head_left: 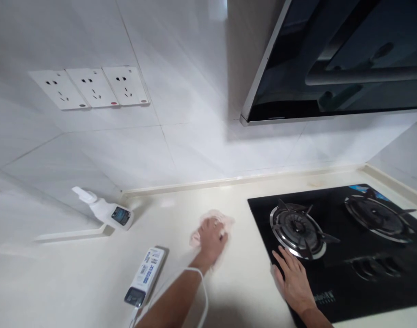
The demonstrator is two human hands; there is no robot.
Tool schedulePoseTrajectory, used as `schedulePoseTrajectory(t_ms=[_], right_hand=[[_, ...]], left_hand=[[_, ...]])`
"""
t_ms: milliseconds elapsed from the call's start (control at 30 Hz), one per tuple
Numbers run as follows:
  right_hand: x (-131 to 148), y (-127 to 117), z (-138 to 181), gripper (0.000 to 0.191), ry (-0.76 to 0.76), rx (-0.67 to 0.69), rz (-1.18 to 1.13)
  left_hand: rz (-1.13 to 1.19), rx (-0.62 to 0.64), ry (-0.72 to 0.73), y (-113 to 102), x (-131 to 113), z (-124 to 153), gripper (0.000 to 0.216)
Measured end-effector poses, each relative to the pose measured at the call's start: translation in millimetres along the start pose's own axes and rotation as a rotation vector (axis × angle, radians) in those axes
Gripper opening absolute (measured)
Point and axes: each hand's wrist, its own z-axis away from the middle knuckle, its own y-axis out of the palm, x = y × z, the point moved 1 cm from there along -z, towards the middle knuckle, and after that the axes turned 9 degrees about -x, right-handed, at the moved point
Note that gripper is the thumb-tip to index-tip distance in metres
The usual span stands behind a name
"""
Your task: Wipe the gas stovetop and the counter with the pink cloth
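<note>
My left hand (212, 238) presses down on a thin, pale pink cloth (195, 238) on the cream countertop, its fingers curled over it. The cloth's outline is smeared by motion. Over the left edge of the black gas stove (345, 269) rests my right hand (293, 278), open, palm down and fingers stretched out. Its fingertips are close to the left burner (297, 230). A white cable (204, 296) loops across my left forearm.
Left of my arm lies a white power bank (146, 275) with a dark display. A white spray bottle (114, 215) stands near the back left corner. The range hood (331, 91) overhangs at upper right. Wall sockets (92, 87) are at upper left. A second burner (375, 216) sits further right.
</note>
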Motion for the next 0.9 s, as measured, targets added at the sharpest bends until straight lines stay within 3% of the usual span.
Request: schedulePoseTrajectory(t_ms=[67,133,200,233,333,433,533,667,733,800,900], right_hand=[[0,-1,0,0.048,-0.011,-0.017,0.002],[-1,-1,0,0.048,-0.016,-0.021,0.006],[-1,-1,1,0.049,-0.012,-0.015,0.009],[-1,-1,1,0.049,-0.011,-0.011,0.011],[0,-1,1,0.049,-0.018,-0.012,0.015],[2,-1,1,0.050,-0.019,-0.016,0.023],[3,-1,0,0.050,-0.007,-0.008,0.030],[4,-2,-2,0.048,0.010,0.007,0.024],[5,-1,-4,0.046,0.017,0.008,0.019],[7,-1,-5,0.045,0.027,0.013,0.016],[10,-3,-8,0.044,0.055,0.035,0.010]], left_hand=[[0.056,0.045,0.137,12,-17,65,0.032],[0.096,0.080,0.253,22,-12,126,0.034],[0.077,0.047,0.425,28,15,176,0.044],[0.030,0.024,0.441,28,33,194,0.049],[-0.148,-0.095,0.300,10,87,214,0.055],[-0.217,-0.121,0.134,-21,107,184,0.054],[-0.208,-0.132,-0.069,-38,98,115,0.044],[-0.243,-0.217,-0.209,-28,84,15,0.047],[-0.247,-0.253,-0.256,-17,80,-16,0.049],[-0.235,-0.272,-0.249,-9,70,-28,0.049],[-0.172,-0.234,-0.097,3,41,-6,0.045]])
